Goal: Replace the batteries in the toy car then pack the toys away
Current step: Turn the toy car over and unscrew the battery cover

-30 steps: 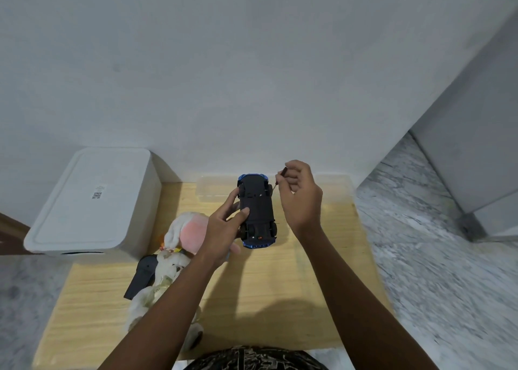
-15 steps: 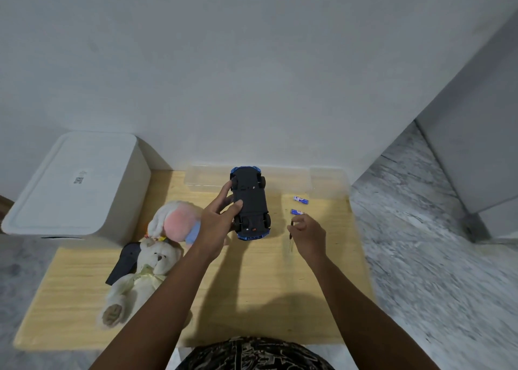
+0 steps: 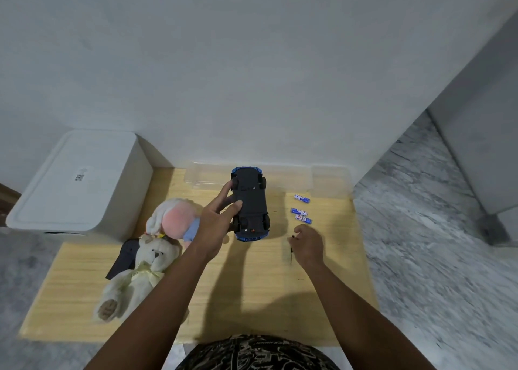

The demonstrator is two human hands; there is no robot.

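Observation:
The blue toy car [image 3: 251, 204] lies upside down, its black underside facing up, above the wooden table [image 3: 252, 294]. My left hand [image 3: 215, 224] grips its left side. My right hand [image 3: 308, 243] is low on the table to the car's right, fingers curled round a thin dark screwdriver [image 3: 291, 253] whose tip lies on the wood. Three blue and white batteries [image 3: 301, 210] lie on the table just beyond that hand.
A clear plastic box [image 3: 207, 177] and a smaller clear tub [image 3: 332, 179] stand at the table's back edge. A white lidded bin [image 3: 78, 182] stands at the left. A cream teddy bear [image 3: 134, 277], a pink and white plush [image 3: 173, 218] and a dark flat piece [image 3: 123, 257] lie at the left.
My right hand came down from beside the car's front end to the table on the right, bringing the screwdriver with it. The car stays held in my left hand.

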